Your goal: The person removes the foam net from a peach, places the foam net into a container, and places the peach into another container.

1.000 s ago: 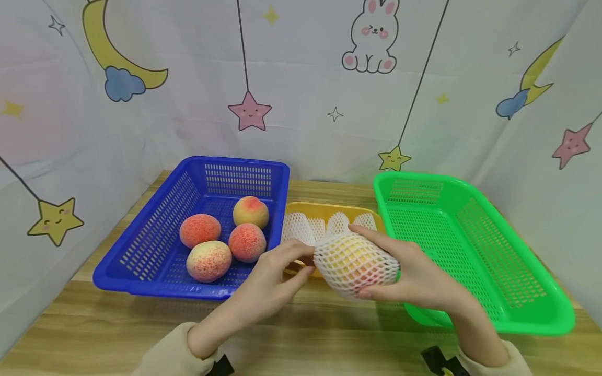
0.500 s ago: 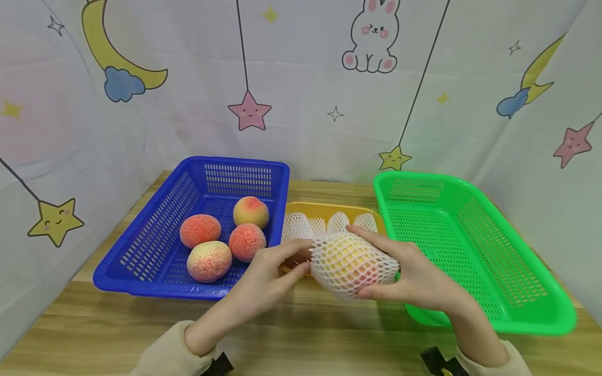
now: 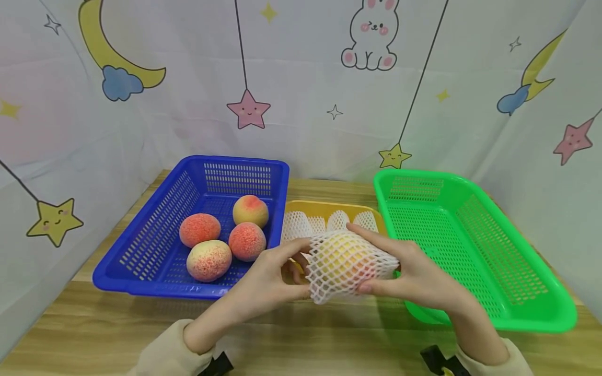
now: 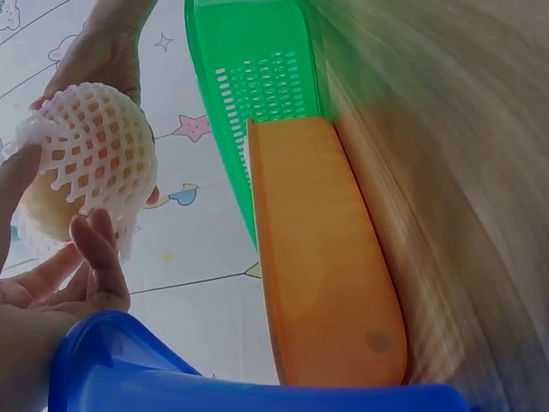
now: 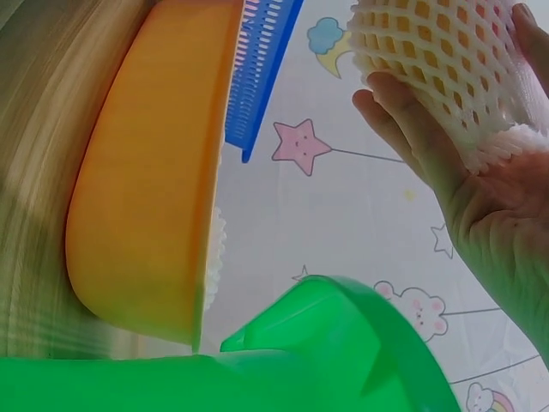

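A yellow-and-pink peach [image 3: 345,258] sits inside a white foam net [image 3: 322,295] above the table, in front of the yellow tray. My right hand [image 3: 411,274] grips the netted peach from the right, thumb below and fingers over the top. At the net's open left end, my left hand [image 3: 270,279] holds the edge between thumb and fingers. In the left wrist view, bare peach [image 4: 51,197] shows at the opening, with the left fingertips [image 4: 94,236] at the mesh edge. The right wrist view shows the right fingers [image 5: 412,116] lying along the netting.
On the left, a blue basket [image 3: 152,287] holds several peaches [image 3: 209,261]. A green basket [image 3: 517,250] stands on the right. Between them, a yellow tray [image 3: 329,204] contains several white foam nets [image 3: 338,221]. A printed cloth [image 3: 305,146] hangs behind the wooden table [image 3: 291,339].
The net's left end has spread wider and reaches lower. My left thumb has moved down along that edge; the right hand keeps its hold on the peach.
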